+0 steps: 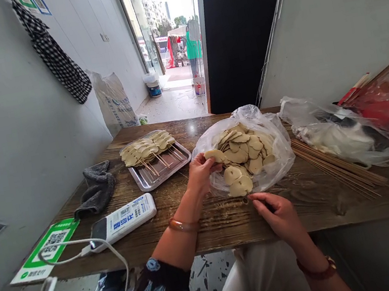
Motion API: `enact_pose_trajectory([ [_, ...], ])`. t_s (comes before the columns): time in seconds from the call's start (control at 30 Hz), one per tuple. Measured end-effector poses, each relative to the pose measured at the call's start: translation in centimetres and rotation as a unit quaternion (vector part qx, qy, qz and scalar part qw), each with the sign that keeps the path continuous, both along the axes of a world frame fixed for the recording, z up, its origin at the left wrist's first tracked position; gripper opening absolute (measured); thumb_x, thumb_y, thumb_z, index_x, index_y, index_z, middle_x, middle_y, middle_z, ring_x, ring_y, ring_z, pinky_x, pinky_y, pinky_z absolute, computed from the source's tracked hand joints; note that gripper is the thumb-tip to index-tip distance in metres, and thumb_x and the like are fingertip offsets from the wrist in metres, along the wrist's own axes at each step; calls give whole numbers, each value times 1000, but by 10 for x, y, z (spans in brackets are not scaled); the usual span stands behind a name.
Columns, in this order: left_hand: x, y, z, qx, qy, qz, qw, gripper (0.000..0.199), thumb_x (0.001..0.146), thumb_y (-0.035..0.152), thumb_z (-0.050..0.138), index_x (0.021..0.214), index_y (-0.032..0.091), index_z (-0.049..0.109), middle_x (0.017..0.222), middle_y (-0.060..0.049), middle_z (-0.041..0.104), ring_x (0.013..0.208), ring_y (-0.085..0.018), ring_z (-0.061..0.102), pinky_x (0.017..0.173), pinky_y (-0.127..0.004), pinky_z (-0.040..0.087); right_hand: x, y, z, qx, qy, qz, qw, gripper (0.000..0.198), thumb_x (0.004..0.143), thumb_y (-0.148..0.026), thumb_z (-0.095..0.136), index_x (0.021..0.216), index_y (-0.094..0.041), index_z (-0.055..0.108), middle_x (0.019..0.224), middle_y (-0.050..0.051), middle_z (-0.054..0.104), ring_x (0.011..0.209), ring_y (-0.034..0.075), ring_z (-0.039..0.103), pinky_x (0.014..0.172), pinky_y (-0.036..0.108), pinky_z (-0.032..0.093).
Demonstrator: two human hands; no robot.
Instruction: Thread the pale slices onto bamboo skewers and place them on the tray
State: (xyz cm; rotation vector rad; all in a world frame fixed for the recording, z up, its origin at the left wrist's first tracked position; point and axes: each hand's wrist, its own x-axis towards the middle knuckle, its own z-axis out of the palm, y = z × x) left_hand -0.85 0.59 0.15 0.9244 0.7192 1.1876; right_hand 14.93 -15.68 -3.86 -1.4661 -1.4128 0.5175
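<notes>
My left hand (201, 172) pinches a thin, pale potato slice (214, 156) at the left edge of an open clear plastic bag (283, 162). Many similar slices (241, 144) are heaped in that bag. Just in front of the heap, a few slices threaded together (238, 182) lie at the bag's near edge. My right hand (276, 214) is closed at their near end, fingers pinched on what looks like the end of a skewer, mostly hidden. On a metal tray (144, 182) to the left, finished-looking skewers of slices (147, 149) lie side by side, sticks toward me.
Bare bamboo skewers (333, 166) lie right of the bag, beside more plastic bags (343, 136). At left are a dark cloth (96, 185), a white power bank (128, 220) with its cable, and a green QR card (47, 251). The wooden table's (211, 240) front edge is near my lap.
</notes>
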Motion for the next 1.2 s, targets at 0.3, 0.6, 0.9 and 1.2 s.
enact_pose_trajectory([
  [0.3, 0, -2, 3, -18, -28, -3, 999, 36, 55, 25, 82, 79, 13, 58, 75, 0, 65, 64, -10, 62, 61, -23, 53, -3, 2, 2, 9, -28, 8, 1000, 22, 85, -32, 56, 91, -22, 75, 90, 6, 77, 83, 23, 72, 76, 34, 56],
  [0.6, 0, -6, 6, -3, -12, 5, 1000, 35, 57, 27, 81, 74, 13, 55, 68, 1, 64, 61, -10, 63, 60, -22, 51, -5, 3, 1, 2, -20, -18, 1000, 23, 84, -32, 56, 90, -22, 76, 91, 6, 77, 84, 23, 72, 78, 35, 56],
  [0.9, 1, -7, 7, -6, -27, 8, 1000, 40, 56, 28, 83, 75, 14, 51, 71, 0, 63, 71, -16, 68, 65, -24, 53, -4, 2, 2, 4, -26, -17, 999, 24, 84, -34, 56, 90, -21, 76, 91, 7, 77, 82, 24, 72, 74, 34, 57],
  [1.2, 4, -7, 5, 42, 14, 26, 999, 33, 59, 31, 80, 73, 15, 55, 69, 1, 61, 63, -12, 65, 63, -24, 52, -5, 3, 1, 7, -28, -22, 999, 22, 83, -32, 57, 87, -22, 76, 89, 6, 77, 82, 24, 72, 75, 34, 57],
])
